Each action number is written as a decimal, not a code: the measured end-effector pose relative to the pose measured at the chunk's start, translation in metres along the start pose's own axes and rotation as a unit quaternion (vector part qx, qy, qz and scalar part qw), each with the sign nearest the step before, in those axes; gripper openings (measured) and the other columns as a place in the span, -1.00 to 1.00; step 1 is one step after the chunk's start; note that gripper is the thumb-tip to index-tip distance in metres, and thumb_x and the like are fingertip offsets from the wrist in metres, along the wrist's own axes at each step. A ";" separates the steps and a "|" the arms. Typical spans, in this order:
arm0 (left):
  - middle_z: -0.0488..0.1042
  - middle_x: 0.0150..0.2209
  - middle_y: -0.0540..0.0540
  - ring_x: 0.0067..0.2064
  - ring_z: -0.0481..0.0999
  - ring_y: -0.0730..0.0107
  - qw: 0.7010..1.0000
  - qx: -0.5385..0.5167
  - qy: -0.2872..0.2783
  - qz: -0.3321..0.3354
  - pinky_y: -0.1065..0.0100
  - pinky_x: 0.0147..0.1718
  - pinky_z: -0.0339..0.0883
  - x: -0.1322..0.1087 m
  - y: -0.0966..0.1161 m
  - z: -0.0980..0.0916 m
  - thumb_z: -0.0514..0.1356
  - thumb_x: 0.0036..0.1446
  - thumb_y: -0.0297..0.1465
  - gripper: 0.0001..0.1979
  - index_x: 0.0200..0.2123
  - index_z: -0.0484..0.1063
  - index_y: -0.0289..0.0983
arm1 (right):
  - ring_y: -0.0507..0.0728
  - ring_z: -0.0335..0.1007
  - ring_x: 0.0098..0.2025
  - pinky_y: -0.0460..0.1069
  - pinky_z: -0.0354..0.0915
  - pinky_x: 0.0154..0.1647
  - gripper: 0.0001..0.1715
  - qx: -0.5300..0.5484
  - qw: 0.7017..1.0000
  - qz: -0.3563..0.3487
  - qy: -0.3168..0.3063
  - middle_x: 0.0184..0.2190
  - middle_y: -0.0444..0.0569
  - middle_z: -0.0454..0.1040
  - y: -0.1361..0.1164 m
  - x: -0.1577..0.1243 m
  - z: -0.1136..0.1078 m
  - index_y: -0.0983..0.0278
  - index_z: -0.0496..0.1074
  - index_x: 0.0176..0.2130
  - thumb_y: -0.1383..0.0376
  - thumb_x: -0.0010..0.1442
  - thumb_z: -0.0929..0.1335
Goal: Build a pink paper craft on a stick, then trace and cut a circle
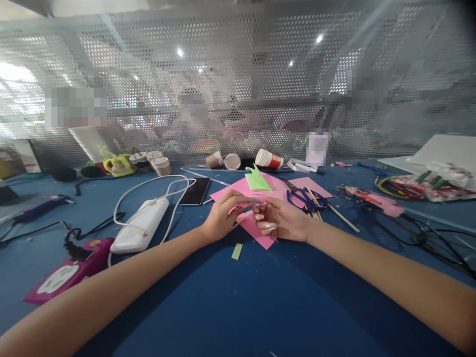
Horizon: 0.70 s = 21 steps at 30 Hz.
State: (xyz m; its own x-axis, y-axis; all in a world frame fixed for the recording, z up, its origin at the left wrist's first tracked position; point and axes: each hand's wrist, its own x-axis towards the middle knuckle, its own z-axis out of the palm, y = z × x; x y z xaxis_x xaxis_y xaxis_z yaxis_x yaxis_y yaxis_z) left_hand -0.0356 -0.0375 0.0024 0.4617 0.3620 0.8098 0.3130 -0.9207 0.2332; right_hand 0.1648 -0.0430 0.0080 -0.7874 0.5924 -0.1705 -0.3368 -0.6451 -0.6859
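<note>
Both hands meet over the pink paper in the middle of the blue table. My left hand reaches in from the left, fingers and thumb drawn together toward the other hand. My right hand has its fingers curled in, with thumb and forefinger close to my left fingertips. A small teal-green sliver shows between the fingertips; its kind and which hand grips it are unclear. Just beyond stands a folded light-green paper piece. A short green paper strip lies nearer me, below the left hand.
Blue-handled scissors and wooden sticks lie right of my hands. Leftward are a white power bank with a cable, a phone and a magenta power strip. A pink glue gun lies right; paper cups line the mesh screen.
</note>
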 end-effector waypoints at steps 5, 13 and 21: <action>0.47 -0.21 -0.12 -0.26 0.47 0.45 0.996 -0.045 -0.002 -0.082 0.38 -0.26 0.38 -0.001 0.003 0.001 0.09 0.16 -0.58 -0.76 -0.11 0.31 -0.25 | -0.02 0.18 -0.60 -0.09 0.06 -0.59 -0.69 -0.106 0.993 -0.059 0.000 -0.50 -0.06 0.41 -0.005 0.000 -0.008 0.33 0.39 -0.33 0.16 0.22 0.22; 0.38 -0.20 -0.11 -0.16 0.44 0.44 0.992 -0.126 -0.003 -0.025 0.37 -0.23 0.36 -0.009 -0.009 0.008 0.07 0.21 -0.52 -0.57 0.10 0.05 -0.17 | -0.03 0.20 -0.57 -0.10 0.08 -0.60 -0.78 -0.153 0.985 -0.079 0.013 -0.48 -0.06 0.43 -0.006 0.000 -0.016 0.36 0.42 -0.23 0.29 0.15 0.28; 0.37 -0.24 -0.07 -0.22 0.42 0.47 0.980 -0.174 -0.019 -0.094 0.41 -0.28 0.34 -0.006 -0.005 0.005 0.10 0.19 -0.51 -0.55 0.10 0.04 -0.17 | 0.01 0.35 -0.50 -0.08 0.22 -0.51 -0.78 -0.369 0.893 -0.228 0.120 -0.45 -0.10 0.46 -0.003 0.000 -0.012 0.26 0.29 -0.31 0.22 0.07 0.39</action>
State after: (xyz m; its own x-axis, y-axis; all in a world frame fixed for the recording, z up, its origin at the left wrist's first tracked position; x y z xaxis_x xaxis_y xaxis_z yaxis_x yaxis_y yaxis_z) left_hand -0.0354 -0.0344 -0.0067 0.4553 0.5295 0.7158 0.0974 -0.8288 0.5511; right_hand 0.1725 -0.0352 0.0017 -0.4919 0.8561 0.1588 -0.0916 0.1304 -0.9872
